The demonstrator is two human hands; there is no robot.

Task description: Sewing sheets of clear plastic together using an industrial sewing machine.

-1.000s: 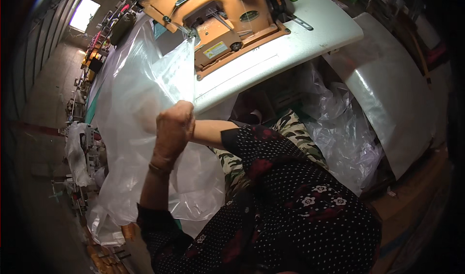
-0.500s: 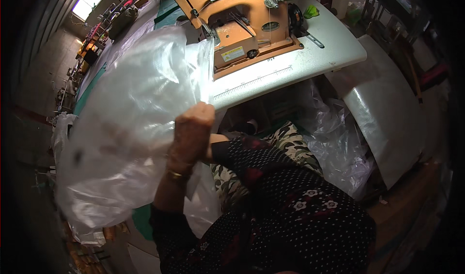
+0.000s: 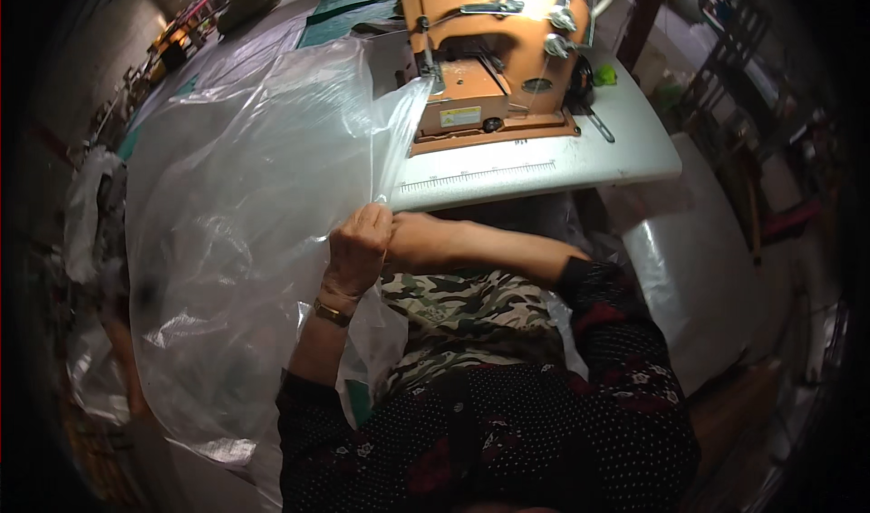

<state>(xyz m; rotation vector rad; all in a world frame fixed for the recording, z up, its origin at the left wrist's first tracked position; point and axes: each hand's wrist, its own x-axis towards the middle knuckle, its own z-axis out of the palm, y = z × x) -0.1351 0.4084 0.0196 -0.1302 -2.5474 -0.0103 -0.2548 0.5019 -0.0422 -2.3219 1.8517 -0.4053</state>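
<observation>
A large sheet of clear plastic film (image 3: 245,178) hangs at the left, its gathered edge running up to the needle area of an orange-brown sewing machine (image 3: 535,87). My left hand (image 3: 359,241), with a watch on its wrist, is closed on that edge just in front of the white machine table (image 3: 507,178). My right hand (image 3: 397,239) is right beside it, against the film; my left hand and the film hide its fingers, so I cannot tell whether it grips. My right forearm crosses from the right, above camouflage-patterned cloth (image 3: 471,323) on my lap.
A metal lever (image 3: 600,125) and a bright green scrap (image 3: 604,75) are at the table's right end. Beyond it hangs a pale sheet (image 3: 680,259). Green and white sheeting (image 3: 353,10) spreads behind the machine on the left.
My right hand, blurred through the film at the left before, has drawn back right beside my left hand. My left hand keeps hold of the film's edge. The view has shifted, with the machine farther right.
</observation>
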